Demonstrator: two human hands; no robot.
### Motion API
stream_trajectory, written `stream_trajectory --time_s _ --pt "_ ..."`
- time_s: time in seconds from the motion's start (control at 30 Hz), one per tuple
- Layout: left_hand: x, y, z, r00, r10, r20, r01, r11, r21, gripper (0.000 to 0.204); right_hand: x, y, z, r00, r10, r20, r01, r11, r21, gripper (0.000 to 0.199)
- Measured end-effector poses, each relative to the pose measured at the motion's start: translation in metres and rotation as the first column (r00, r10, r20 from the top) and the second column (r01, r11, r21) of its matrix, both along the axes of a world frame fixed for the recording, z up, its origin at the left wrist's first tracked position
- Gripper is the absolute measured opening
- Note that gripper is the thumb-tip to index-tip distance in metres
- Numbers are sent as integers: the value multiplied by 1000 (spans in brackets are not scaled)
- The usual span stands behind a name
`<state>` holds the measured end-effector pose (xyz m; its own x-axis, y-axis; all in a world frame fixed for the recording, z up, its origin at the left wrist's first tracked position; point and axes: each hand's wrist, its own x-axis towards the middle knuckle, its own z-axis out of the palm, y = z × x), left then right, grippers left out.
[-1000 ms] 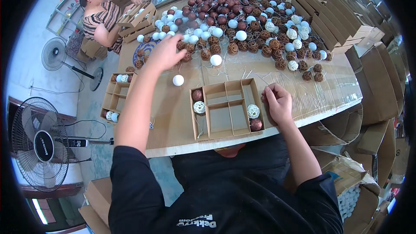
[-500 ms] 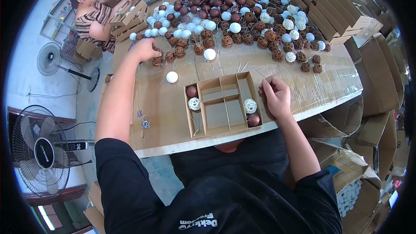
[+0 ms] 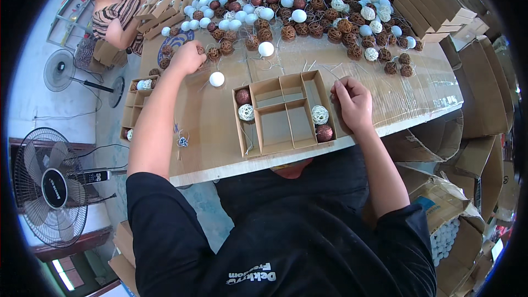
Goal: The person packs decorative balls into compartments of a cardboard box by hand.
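Note:
My left hand (image 3: pixel 190 58) is at the near left edge of the pile of balls, fingers curled in against a brown wicker ball that they mostly hide. A divided cardboard box (image 3: pixel 275 111) lies in front of me. Its left compartment holds a brown glitter ball (image 3: pixel 242 97) and a white wicker ball (image 3: pixel 246 112); another white wicker ball (image 3: pixel 319 114) and brown glitter ball (image 3: pixel 324 133) sit in the right one. Just right of the box rests my right hand (image 3: pixel 355 102), thumb and fingers pinched together. Thin strings lie by its fingertips; whether it grips one is unclear.
A big pile of brown, white and pale blue balls (image 3: pixel 300 16) covers the table's far side. Two loose white balls (image 3: pixel 216 79) lie nearer. Beyond my left arm is another divided box (image 3: pixel 130 115). Stacked cardboard trays (image 3: pixel 423 8) stand far right; a person (image 3: pixel 115 16) works far left.
My left hand has shifted slightly right along the pile's edge, uncovering a blue patterned patch. My right hand stays beside the box. The whole view has tilted a little.

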<state>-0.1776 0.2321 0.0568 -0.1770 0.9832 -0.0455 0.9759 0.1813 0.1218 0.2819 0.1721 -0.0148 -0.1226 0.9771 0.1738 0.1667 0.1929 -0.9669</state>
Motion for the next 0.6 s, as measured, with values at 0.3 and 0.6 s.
stream_trajectory --time_s 0.3,0.6 --pt "-4 -8 15 992 37 -123 -23 994 111 50 -2 -2 3 1000 7 0 -6 1000 -7 20" --pt "99 -94 9 999 -1 51 1 1000 5 39 0 -4 10 998 -9 55 10 1000 -18 17"
